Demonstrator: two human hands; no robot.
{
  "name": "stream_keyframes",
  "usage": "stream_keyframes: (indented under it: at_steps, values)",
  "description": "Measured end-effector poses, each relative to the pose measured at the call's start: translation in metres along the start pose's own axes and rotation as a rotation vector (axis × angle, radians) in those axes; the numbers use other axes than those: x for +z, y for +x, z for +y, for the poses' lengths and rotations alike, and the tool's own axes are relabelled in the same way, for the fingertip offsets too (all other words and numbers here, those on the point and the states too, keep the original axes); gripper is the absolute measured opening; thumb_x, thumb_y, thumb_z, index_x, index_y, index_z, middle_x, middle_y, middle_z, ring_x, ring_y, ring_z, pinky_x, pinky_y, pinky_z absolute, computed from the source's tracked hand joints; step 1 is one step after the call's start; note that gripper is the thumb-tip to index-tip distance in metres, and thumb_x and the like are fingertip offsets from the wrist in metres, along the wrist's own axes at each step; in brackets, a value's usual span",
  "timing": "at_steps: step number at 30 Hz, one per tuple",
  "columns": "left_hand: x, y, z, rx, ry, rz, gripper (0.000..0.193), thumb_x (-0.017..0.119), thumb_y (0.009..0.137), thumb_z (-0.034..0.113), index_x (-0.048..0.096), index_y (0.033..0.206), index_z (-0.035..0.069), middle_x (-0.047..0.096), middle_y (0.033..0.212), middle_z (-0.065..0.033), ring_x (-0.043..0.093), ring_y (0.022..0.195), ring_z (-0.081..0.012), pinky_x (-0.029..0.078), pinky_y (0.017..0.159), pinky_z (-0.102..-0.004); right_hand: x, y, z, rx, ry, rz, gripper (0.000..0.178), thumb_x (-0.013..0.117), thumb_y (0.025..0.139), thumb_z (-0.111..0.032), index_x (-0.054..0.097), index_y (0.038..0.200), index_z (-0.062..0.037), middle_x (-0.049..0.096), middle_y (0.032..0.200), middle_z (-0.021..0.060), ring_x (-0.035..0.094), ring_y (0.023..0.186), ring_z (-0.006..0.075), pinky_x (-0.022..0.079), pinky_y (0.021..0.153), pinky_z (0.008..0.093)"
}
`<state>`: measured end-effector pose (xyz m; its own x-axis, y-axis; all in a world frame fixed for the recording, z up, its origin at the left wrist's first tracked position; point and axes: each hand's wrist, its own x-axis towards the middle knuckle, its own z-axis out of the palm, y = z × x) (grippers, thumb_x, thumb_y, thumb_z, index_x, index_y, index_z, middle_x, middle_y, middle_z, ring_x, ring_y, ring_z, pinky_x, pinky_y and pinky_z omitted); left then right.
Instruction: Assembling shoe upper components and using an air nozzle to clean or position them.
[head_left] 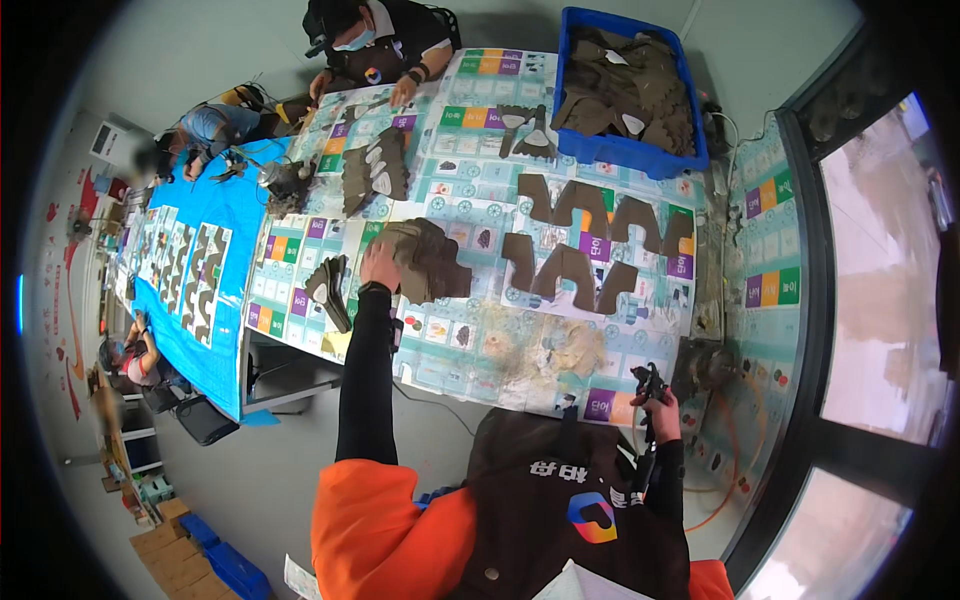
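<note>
My left hand [381,266] is at the left edge of a thick stack of brown cut pieces [432,262], its fingers closed on that edge; how many pieces it grips cannot be seen. At the table's front right edge, my right hand [660,414] is wrapped round a black spray gun [648,384]. Flat, arch-shaped brown pieces lie in two rows, a far row [572,203] and a near row [570,272], right of the stack. Left of my left hand rests a small fanned bundle of dark pieces [328,292].
A blue crate [690,150] heaped with brown pieces stands at the back right. More stacked pieces [376,172] lie farther left. A co-worker [385,45] works across the table, others by a blue-covered table [222,375]. An orange hose [738,450] hangs at the right.
</note>
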<state>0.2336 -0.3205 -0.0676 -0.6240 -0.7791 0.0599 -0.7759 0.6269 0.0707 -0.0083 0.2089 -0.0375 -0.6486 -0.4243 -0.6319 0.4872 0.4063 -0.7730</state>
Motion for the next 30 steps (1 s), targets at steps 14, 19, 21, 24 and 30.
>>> stream_keyframes:
  at_steps: [14,19,21,24,30]
  values:
    - [0.010,0.002,-0.008,0.292,0.014,0.129,0.066,0.070,0.060,0.018,0.040,0.116,0.003,0.046,0.115,-0.0107,0.039,0.112,-0.0258,0.034,0.089,-0.0391,0.037,-0.051,-0.014,-0.019,-0.093,0.144,0.028,0.043,0.060,-0.003,0.053,0.086,-0.0033,0.062,0.075,0.0057,0.056,0.067,0.0120,0.041,0.042,0.0225]
    - [0.001,0.002,-0.003,0.192,0.219,-0.171,0.028,0.059,0.069,0.032,0.055,0.086,0.009,0.058,0.089,-0.0126,0.056,0.089,-0.0278,0.040,0.079,-0.0415,0.033,-0.039,0.005,-0.094,-0.046,0.193,0.027,0.048,0.063,0.000,0.054,0.090,-0.0015,0.061,0.076,0.0061,0.056,0.069,0.0120,0.042,0.049,0.0221]
    - [-0.019,-0.014,-0.010,0.086,0.145,-0.334,0.029,0.061,0.067,0.030,0.058,0.085,0.008,0.061,0.075,-0.0154,0.059,0.075,-0.0326,0.046,0.070,-0.0443,0.037,-0.035,0.005,-0.130,0.000,0.141,0.024,0.056,0.063,-0.008,0.057,0.087,-0.0051,0.060,0.074,0.0016,0.054,0.066,0.0091,0.038,0.045,0.0225]
    - [-0.060,-0.050,0.019,0.235,0.116,-0.429,0.026,0.062,0.067,0.029,0.061,0.080,0.006,0.060,0.081,-0.0165,0.057,0.079,-0.0340,0.046,0.068,-0.0427,0.035,-0.036,0.005,-0.029,-0.015,0.140,0.022,0.052,0.064,-0.006,0.056,0.086,-0.0044,0.060,0.072,0.0022,0.054,0.065,0.0088,0.037,0.044,0.0218]
    - [-0.035,-0.108,0.123,0.371,-0.434,-0.540,0.033,0.054,0.075,0.032,0.057,0.085,0.001,0.058,0.071,-0.0187,0.056,0.071,-0.0349,0.044,0.063,-0.0410,0.023,-0.036,0.016,0.042,0.023,0.118,0.022,0.049,0.064,-0.006,0.055,0.085,-0.0037,0.060,0.072,0.0031,0.053,0.063,0.0083,0.036,0.042,0.0214]
